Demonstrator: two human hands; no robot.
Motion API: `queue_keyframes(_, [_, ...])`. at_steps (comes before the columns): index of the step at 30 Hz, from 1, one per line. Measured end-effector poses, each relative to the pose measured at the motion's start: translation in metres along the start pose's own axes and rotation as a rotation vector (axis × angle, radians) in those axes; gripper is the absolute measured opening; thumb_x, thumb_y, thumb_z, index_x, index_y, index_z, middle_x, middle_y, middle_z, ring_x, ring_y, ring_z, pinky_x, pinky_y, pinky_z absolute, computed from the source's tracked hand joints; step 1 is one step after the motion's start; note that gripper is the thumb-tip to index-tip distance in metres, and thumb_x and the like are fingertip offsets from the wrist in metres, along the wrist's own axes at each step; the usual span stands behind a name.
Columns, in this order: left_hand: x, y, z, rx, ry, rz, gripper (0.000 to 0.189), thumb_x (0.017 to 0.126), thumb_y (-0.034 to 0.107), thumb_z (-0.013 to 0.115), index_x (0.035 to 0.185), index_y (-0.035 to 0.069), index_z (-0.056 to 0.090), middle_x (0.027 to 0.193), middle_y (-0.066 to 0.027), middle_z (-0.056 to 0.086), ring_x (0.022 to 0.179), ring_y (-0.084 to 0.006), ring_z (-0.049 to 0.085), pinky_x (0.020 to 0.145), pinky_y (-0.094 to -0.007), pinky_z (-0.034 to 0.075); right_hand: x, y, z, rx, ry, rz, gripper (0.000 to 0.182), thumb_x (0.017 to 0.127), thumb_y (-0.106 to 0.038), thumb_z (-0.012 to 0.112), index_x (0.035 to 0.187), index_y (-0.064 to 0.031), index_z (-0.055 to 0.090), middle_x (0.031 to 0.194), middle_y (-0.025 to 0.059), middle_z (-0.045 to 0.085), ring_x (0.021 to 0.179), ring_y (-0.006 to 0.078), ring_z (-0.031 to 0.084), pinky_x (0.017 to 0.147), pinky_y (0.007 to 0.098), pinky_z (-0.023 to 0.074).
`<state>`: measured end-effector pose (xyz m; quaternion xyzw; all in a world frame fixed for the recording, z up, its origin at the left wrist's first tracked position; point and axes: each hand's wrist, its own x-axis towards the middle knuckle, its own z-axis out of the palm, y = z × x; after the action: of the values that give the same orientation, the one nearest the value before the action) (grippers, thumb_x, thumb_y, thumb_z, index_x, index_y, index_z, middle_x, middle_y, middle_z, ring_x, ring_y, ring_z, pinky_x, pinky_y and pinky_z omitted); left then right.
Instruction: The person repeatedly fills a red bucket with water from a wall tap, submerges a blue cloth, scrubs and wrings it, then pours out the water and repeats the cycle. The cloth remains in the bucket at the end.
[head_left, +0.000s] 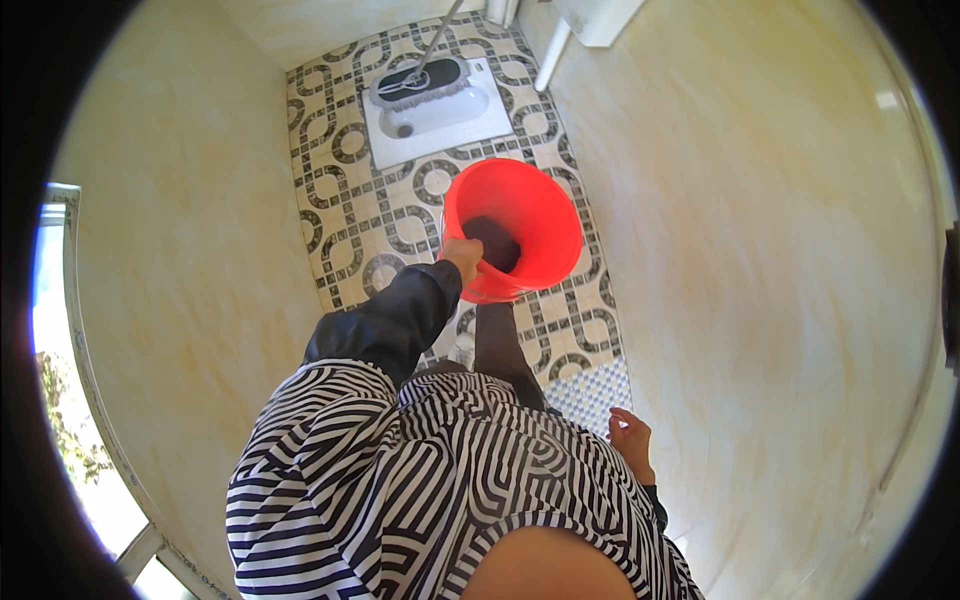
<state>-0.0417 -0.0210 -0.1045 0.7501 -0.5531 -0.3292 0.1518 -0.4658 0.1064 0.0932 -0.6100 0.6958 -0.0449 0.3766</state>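
A red plastic bucket (544, 217) is tilted in front of me, its mouth towards the camera and something dark inside at the bottom. My left hand (463, 257) grips its near left rim; a thin wire handle hangs along the outside. Low on the right, beside my striped top, my right hand (631, 437) is raised with its fingers curled, and no object shows in it. Beyond the bucket, a flat mop with a dark plate and grey fringe (420, 82) rests over the white squat toilet (450, 142), its metal pole leaning up and away.
Marbled walls (720, 225) stand close on both sides of the patterned tile floor (397, 225). A white pipe (553, 56) runs below a white fixture (596, 19) at the upper right. A framed window (75, 300) is at the left, and blue-and-white tiling (596, 394) lies near my right hand.
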Motion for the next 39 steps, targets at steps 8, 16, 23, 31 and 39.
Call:
queue_keyframes(8, [0.106,-0.074,-0.012,-0.568,0.173,-0.639,0.028,0.069,0.012,0.052,0.09,-0.005,0.058,0.093,-0.0241,0.061,0.091,-0.0357,0.059,0.072,-0.0404,0.049,0.23,-0.132,0.058,-0.021,-0.183,-0.411,0.02,0.081,-0.015,0.058,0.097,-0.0051,0.064,0.086,0.0155,0.064,0.068,0.0247,0.063,0.061,0.0328,0.0493])
queue_keyframes(16, [0.188,-0.133,-0.015,-0.632,0.221,-0.627,0.037,0.068,0.014,0.057,0.103,0.004,0.058,0.09,-0.0212,0.062,0.088,-0.0389,0.058,0.076,-0.0433,0.047,0.354,-0.24,0.177,0.019,-0.402,-0.408,0.019,0.081,-0.013,0.058,0.098,-0.005,0.063,0.09,0.0151,0.064,0.068,0.0252,0.063,0.06,0.0316,0.0504])
queue_keyframes(23, [0.232,-0.156,-0.013,-0.474,0.06,-0.377,0.041,0.067,0.008,0.057,0.108,0.005,0.055,0.095,-0.0206,0.061,0.089,-0.0382,0.058,0.077,-0.0416,0.046,0.472,-0.223,0.312,-0.237,-0.201,-0.499,0.03,0.077,-0.017,0.057,0.106,-0.0071,0.059,0.098,0.0164,0.06,0.087,0.033,0.059,0.074,0.041,0.0484])
queue_keyframes(31, [0.24,-0.199,-0.02,-0.673,-0.066,-0.421,0.051,0.066,-0.004,0.054,0.117,0.002,0.05,0.1,-0.0195,0.06,0.094,-0.0338,0.058,0.082,-0.0366,0.045,0.578,-0.198,0.447,-0.273,-0.083,-0.522,0.041,0.075,-0.017,0.06,0.115,-0.0102,0.054,0.11,0.0179,0.055,0.099,0.0338,0.054,0.083,0.0416,0.0446])
queue_keyframes(39, [0.258,-0.204,-0.023,-0.672,-0.136,-0.387,0.05,0.066,-0.005,0.05,0.116,-0.003,0.048,0.103,-0.0221,0.057,0.096,-0.0355,0.057,0.083,-0.0356,0.045,0.651,-0.161,0.513,0.042,-0.246,-0.611,0.029,0.078,-0.015,0.054,0.106,-0.0093,0.059,0.108,0.0121,0.059,0.103,0.0268,0.053,0.086,0.0356,0.0429])
